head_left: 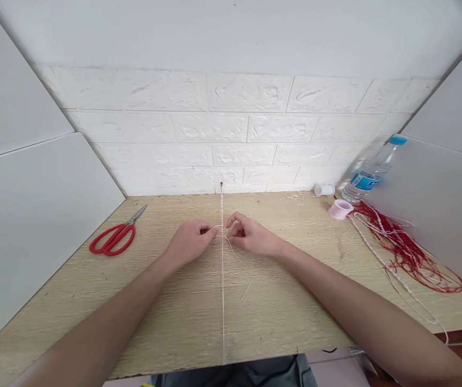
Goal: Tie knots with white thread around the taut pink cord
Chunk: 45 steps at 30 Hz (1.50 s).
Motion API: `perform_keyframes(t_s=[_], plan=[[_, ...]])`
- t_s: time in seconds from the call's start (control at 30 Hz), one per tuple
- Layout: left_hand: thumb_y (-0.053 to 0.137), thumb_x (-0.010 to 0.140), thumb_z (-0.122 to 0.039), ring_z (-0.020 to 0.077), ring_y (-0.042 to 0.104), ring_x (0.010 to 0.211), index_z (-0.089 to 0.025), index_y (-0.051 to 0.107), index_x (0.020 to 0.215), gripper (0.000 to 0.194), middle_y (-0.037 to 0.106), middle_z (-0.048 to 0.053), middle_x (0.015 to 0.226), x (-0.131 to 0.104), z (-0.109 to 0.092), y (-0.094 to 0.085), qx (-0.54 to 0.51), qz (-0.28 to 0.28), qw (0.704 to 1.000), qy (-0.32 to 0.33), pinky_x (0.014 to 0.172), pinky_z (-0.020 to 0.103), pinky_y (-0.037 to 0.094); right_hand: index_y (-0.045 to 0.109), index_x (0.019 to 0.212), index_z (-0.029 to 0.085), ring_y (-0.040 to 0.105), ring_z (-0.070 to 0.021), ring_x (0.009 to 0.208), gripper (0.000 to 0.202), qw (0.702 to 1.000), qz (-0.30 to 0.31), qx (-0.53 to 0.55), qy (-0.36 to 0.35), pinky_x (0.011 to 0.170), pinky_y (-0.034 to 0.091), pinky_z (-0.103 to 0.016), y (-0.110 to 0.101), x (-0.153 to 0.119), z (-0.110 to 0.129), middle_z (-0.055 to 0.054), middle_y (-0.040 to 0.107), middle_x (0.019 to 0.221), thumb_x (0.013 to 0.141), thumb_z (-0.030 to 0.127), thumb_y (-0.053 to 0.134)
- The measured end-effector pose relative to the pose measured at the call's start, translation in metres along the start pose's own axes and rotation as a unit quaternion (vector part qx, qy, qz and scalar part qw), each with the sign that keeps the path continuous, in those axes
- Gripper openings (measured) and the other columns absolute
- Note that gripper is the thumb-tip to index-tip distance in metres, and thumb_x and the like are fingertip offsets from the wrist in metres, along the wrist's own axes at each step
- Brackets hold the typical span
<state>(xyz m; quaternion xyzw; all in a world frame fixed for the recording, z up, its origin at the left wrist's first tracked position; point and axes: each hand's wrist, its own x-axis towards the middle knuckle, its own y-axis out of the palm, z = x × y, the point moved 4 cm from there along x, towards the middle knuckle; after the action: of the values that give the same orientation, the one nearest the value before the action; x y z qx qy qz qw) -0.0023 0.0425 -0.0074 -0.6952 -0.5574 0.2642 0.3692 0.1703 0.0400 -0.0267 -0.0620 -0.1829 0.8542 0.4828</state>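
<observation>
A pale pink cord (223,301) runs straight from a small dark point at the wall's foot toward the table's front edge. Its upper part (222,207) looks knotted or braided. My left hand (193,240) is closed just left of the cord, pinching a thin pale thread between thumb and forefinger. Just right of the cord, my right hand (251,235) has its fingers curled but apart, with thumb and forefinger separated. The thin thread (241,262) passes by the right fingertips and trails in a loose curve on the wood; whether those fingers touch it is unclear.
Red-handled scissors (117,236) lie at the left of the wooden table (166,328). At the right are a pink thread spool (340,209), a white spool (324,190), a water bottle (366,180) and a heap of red cords (412,252). White panels flank both sides.
</observation>
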Motion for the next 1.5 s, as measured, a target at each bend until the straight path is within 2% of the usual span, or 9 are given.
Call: perform_keyframes(t_s=[0.13, 0.23, 0.33, 0.53, 0.8, 0.93, 1.1, 1.3, 1.5], plan=[[0.044, 0.082, -0.051, 0.0128, 0.043, 0.054, -0.018, 0.061, 0.066, 0.04, 0.049, -0.002, 0.056, -0.001, 0.0, 0.0, 0.014, 0.001, 1.0, 0.01, 0.052, 0.026, 0.027, 0.046, 0.105, 0.022, 0.044, -0.0097, 0.061, 0.029, 0.998, 0.042, 0.039, 0.008, 0.057, 0.035, -0.022, 0.002, 0.0, 0.002, 0.005, 0.054, 0.071, 0.077, 0.015, 0.051], [0.049, 0.08, -0.045, 0.0133, 0.048, 0.056, -0.021, 0.061, 0.086, 0.027, 0.052, -0.003, 0.061, -0.001, 0.0, 0.0, 0.003, -0.016, 1.0, 0.012, 0.053, 0.025, 0.031, 0.054, 0.096, 0.02, 0.043, -0.0089, 0.06, 0.019, 0.999, 0.039, 0.033, 0.008, 0.056, 0.035, -0.021, 0.003, 0.002, 0.0, 0.004, 0.052, 0.071, 0.077, 0.016, 0.05], [0.052, 0.078, -0.036, 0.013, 0.049, 0.057, -0.023, 0.054, 0.099, 0.025, 0.052, -0.005, 0.061, -0.001, 0.0, -0.001, -0.01, -0.024, 0.999, 0.034, 0.054, 0.024, 0.033, 0.064, 0.085, 0.017, 0.045, -0.0091, 0.061, 0.017, 1.0, 0.028, 0.003, 0.012, 0.056, 0.035, -0.021, 0.003, 0.004, -0.004, 0.002, 0.055, 0.07, 0.077, 0.015, 0.049], [0.049, 0.077, -0.025, 0.0118, 0.047, 0.055, -0.023, 0.06, 0.083, 0.012, 0.051, -0.005, 0.057, -0.002, -0.002, 0.004, 0.01, 0.02, 0.996, 0.081, 0.054, 0.024, 0.032, 0.071, 0.086, 0.016, 0.052, -0.0106, 0.066, 0.022, 1.0, 0.002, 0.019, -0.002, 0.058, 0.039, -0.022, 0.004, 0.006, -0.009, 0.0, 0.064, 0.076, 0.073, 0.014, 0.053], [0.047, 0.083, -0.038, 0.0116, 0.043, 0.052, -0.027, 0.067, 0.086, 0.023, 0.049, -0.005, 0.055, -0.004, -0.003, 0.007, 0.007, 0.08, 0.994, 0.075, 0.051, 0.024, 0.027, 0.072, 0.084, 0.016, 0.052, -0.0097, 0.062, 0.02, 0.994, -0.065, -0.028, -0.083, 0.055, 0.04, -0.022, 0.002, 0.003, 0.0, -0.002, 0.066, 0.081, 0.076, 0.013, 0.053], [0.045, 0.084, -0.04, 0.0116, 0.043, 0.053, -0.023, 0.062, 0.077, 0.025, 0.051, -0.004, 0.057, -0.004, -0.006, 0.006, 0.016, 0.071, 0.993, 0.091, 0.051, 0.024, 0.027, 0.071, 0.084, 0.018, 0.057, -0.014, 0.076, 0.022, 0.97, -0.13, -0.115, -0.172, 0.069, 0.046, -0.027, 0.0, -0.002, 0.01, -0.003, 0.065, 0.081, 0.075, 0.007, 0.055], [0.04, 0.087, -0.048, 0.0117, 0.04, 0.051, -0.018, 0.044, 0.058, 0.041, 0.049, -0.002, 0.054, -0.002, -0.004, 0.007, 0.061, 0.045, 0.994, 0.073, 0.05, 0.025, 0.024, 0.071, 0.087, 0.018, 0.058, -0.0152, 0.077, 0.023, 0.951, -0.144, -0.162, -0.22, 0.074, 0.047, -0.03, 0.001, -0.004, 0.016, -0.004, 0.065, 0.081, 0.076, 0.005, 0.054], [0.039, 0.088, -0.049, 0.0131, 0.046, 0.056, -0.02, 0.049, 0.062, 0.04, 0.056, -0.002, 0.06, -0.003, -0.003, 0.005, 0.095, 0.058, 0.99, 0.09, 0.052, 0.026, 0.026, 0.071, 0.089, 0.018, 0.058, -0.0166, 0.08, 0.023, 0.941, -0.145, -0.201, -0.231, 0.076, 0.048, -0.032, 0.002, -0.003, 0.014, -0.005, 0.066, 0.082, 0.078, 0.006, 0.055], [0.045, 0.087, -0.046, 0.0139, 0.053, 0.063, -0.025, 0.062, 0.081, 0.028, 0.063, -0.003, 0.07, -0.003, -0.006, 0.001, 0.074, 0.069, 0.989, 0.111, 0.056, 0.025, 0.031, 0.072, 0.092, 0.019, 0.059, -0.0167, 0.081, 0.027, 0.933, -0.132, -0.224, -0.249, 0.076, 0.049, -0.032, 0.003, -0.003, 0.015, -0.005, 0.067, 0.084, 0.077, 0.004, 0.055]])
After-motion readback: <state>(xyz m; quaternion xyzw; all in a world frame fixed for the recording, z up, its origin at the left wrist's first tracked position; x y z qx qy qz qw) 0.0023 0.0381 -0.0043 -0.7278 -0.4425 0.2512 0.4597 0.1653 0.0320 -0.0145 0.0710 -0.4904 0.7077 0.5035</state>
